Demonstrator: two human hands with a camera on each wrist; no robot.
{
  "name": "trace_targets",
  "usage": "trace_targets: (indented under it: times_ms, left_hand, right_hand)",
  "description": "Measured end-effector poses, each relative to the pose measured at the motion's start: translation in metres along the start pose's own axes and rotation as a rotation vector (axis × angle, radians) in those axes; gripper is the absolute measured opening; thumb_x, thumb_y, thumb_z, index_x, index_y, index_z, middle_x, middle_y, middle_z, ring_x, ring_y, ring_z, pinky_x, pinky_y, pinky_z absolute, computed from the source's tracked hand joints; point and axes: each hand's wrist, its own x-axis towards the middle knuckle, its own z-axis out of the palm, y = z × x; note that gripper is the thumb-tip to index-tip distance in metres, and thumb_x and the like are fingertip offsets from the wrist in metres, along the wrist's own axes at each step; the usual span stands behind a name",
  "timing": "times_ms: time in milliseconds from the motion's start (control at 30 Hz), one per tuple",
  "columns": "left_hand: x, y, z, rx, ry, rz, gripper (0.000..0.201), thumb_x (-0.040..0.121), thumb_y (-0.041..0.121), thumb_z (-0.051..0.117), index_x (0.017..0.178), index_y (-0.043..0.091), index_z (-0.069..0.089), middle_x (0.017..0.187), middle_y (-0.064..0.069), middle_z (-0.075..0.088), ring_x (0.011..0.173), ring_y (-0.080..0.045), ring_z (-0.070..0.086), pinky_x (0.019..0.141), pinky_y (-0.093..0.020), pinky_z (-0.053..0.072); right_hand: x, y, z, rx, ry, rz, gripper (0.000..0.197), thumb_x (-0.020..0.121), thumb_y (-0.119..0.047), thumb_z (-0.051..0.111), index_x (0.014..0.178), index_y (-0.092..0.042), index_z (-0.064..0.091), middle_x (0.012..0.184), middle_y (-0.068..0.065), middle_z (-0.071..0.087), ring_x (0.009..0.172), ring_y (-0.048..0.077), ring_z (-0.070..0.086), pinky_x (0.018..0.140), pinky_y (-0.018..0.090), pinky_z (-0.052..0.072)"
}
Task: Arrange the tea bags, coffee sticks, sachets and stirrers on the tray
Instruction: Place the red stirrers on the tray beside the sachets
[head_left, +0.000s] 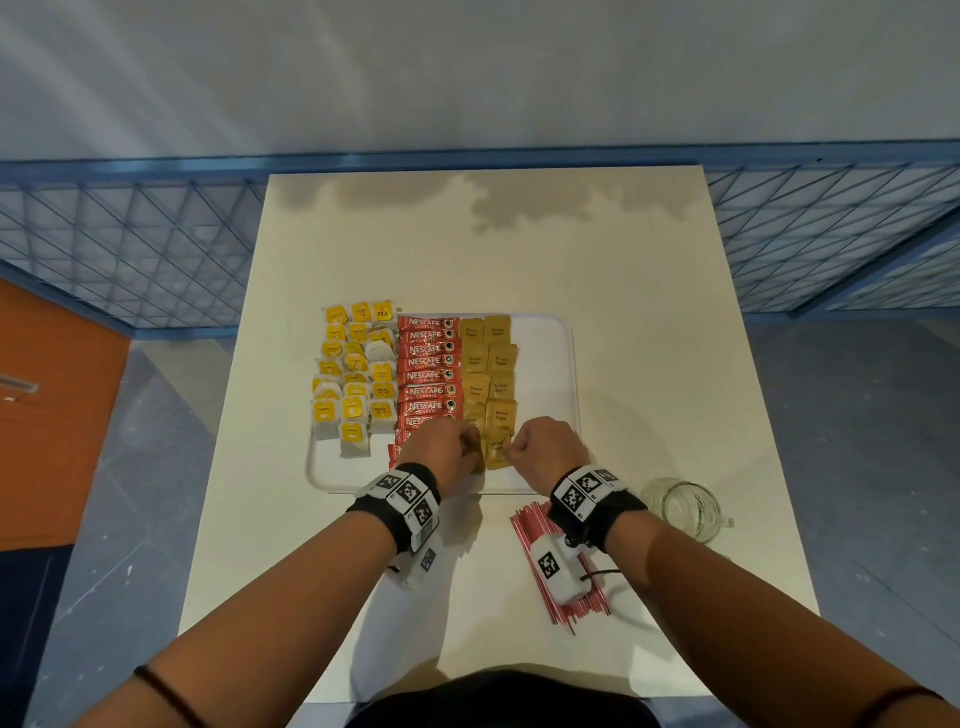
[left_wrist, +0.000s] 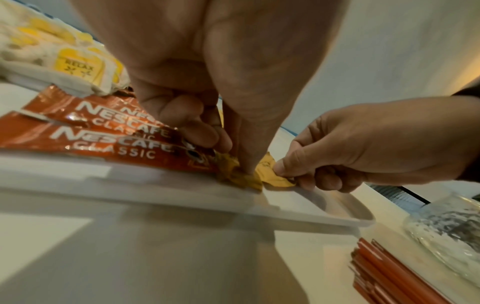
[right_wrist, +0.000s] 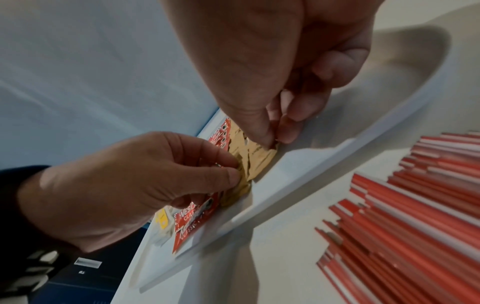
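A white tray (head_left: 563, 364) holds yellow-tagged tea bags (head_left: 353, 374) on its left, red coffee sticks (head_left: 428, 374) in the middle and brown sugar sachets (head_left: 488, 364) to their right. Both hands meet at the near end of the sachet rows. My left hand (head_left: 474, 453) pinches a crumpled brown sachet (left_wrist: 231, 172) beside the nearest coffee stick (left_wrist: 116, 152). My right hand (head_left: 510, 451) pinches the corner of another brown sachet (left_wrist: 272, 176) just to the right. Red-and-white stirrers (head_left: 524, 525) lie on the table under my right wrist.
A clear glass jar (head_left: 680, 506) stands on the table right of the stirrers. The tray's right part (head_left: 545, 415) is bare white. A blue wire fence (head_left: 156, 234) runs behind and beside the cream table (head_left: 649, 312).
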Motion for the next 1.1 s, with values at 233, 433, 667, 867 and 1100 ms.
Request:
trace_targets:
  times_ms: [233, 433, 667, 867, 1100]
  left_hand:
    - [-0.007, 0.0, 0.001, -0.034, 0.026, 0.014, 0.01, 0.089, 0.025, 0.072, 0.098, 0.022, 0.073, 0.088, 0.008, 0.064, 0.083, -0.014, 0.062, 0.072, -0.026, 0.047]
    - [-0.03, 0.005, 0.012, 0.001, -0.019, 0.184, 0.019, 0.092, 0.03, 0.07, 0.111, 0.024, 0.069, 0.095, 0.012, 0.059, 0.088, -0.01, 0.059, 0.072, -0.016, 0.039]
    - [-0.062, 0.033, 0.029, 0.227, -0.112, 0.501, 0.037, 0.093, 0.032, 0.065, 0.13, 0.026, 0.066, 0.122, 0.004, 0.066, 0.112, -0.017, 0.057, 0.098, -0.036, 0.046]
    - [-0.072, 0.045, 0.054, 0.381, -0.219, 0.556, 0.069, 0.088, 0.031, 0.07, 0.151, 0.022, 0.045, 0.156, 0.001, 0.045, 0.134, -0.025, 0.042, 0.113, -0.041, 0.035]
    - [-0.066, 0.047, 0.079, 0.511, -0.227, 0.599, 0.078, 0.088, 0.032, 0.072, 0.155, 0.026, 0.033, 0.163, 0.002, 0.031, 0.144, -0.028, 0.026, 0.115, -0.05, 0.029]
  right_hand:
    - [-0.016, 0.012, -0.017, 0.072, 0.012, -0.023, 0.026, 0.093, -0.05, 0.061, 0.096, -0.025, 0.068, 0.095, -0.01, 0.068, 0.088, 0.013, 0.065, 0.075, 0.03, 0.052]
    - [-0.045, 0.042, -0.021, 0.05, -0.032, -0.057, 0.039, 0.092, -0.056, 0.061, 0.116, -0.026, 0.064, 0.105, -0.008, 0.068, 0.099, 0.013, 0.066, 0.091, 0.034, 0.054]
    - [-0.092, 0.066, 0.001, -0.07, -0.075, -0.088, 0.041, 0.089, -0.056, 0.06, 0.107, -0.02, 0.064, 0.107, -0.001, 0.065, 0.097, 0.021, 0.065, 0.085, 0.036, 0.054]
    - [-0.115, 0.078, 0.028, -0.185, -0.063, -0.044, 0.057, 0.086, -0.062, 0.056, 0.118, -0.015, 0.058, 0.113, 0.006, 0.054, 0.099, 0.028, 0.059, 0.086, 0.039, 0.053]
    - [-0.133, 0.094, 0.055, -0.244, 0.021, -0.057, 0.069, 0.083, -0.065, 0.061, 0.126, -0.013, 0.052, 0.124, 0.008, 0.052, 0.11, 0.028, 0.054, 0.093, 0.04, 0.049]
